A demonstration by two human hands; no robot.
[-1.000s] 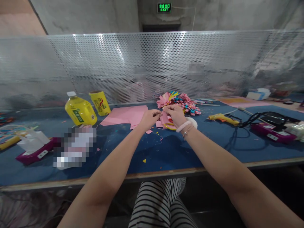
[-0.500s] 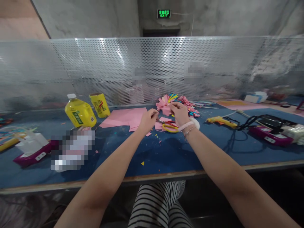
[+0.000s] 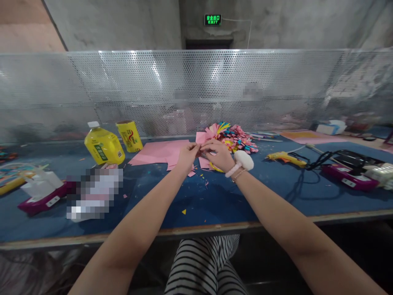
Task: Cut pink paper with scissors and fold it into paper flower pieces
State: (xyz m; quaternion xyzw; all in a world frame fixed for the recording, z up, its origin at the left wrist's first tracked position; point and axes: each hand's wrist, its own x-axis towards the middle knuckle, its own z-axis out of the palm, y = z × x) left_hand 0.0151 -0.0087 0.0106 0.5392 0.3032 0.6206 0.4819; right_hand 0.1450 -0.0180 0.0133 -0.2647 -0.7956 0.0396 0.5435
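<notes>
My left hand (image 3: pixel 188 157) and my right hand (image 3: pixel 219 155) meet fingertip to fingertip above the table. Both are pinched at the lower edge of a small piece of pink paper (image 3: pixel 201 137), which stands up behind the fingers. Below my right hand lie the scissors, mostly covered, with part of a yellow handle (image 3: pixel 216 167) showing. Pink paper sheets (image 3: pixel 156 149) lie to the left of my left hand. Just beyond my right hand is a pile of fringed paper flowers (image 3: pixel 238 137) in pink, blue and yellow.
A bottle of yellow liquid (image 3: pixel 103 144) and a yellow can (image 3: pixel 129 137) stand at the left. On the right are a yellow glue gun (image 3: pixel 286 158) and a purple power strip (image 3: pixel 350 177) with cables. A perforated metal screen (image 3: pixel 159 90) runs along the back.
My right hand has moved left, carrying the pink paper piece away from the flowers to my left hand. The fingertips of both hands have come together.
</notes>
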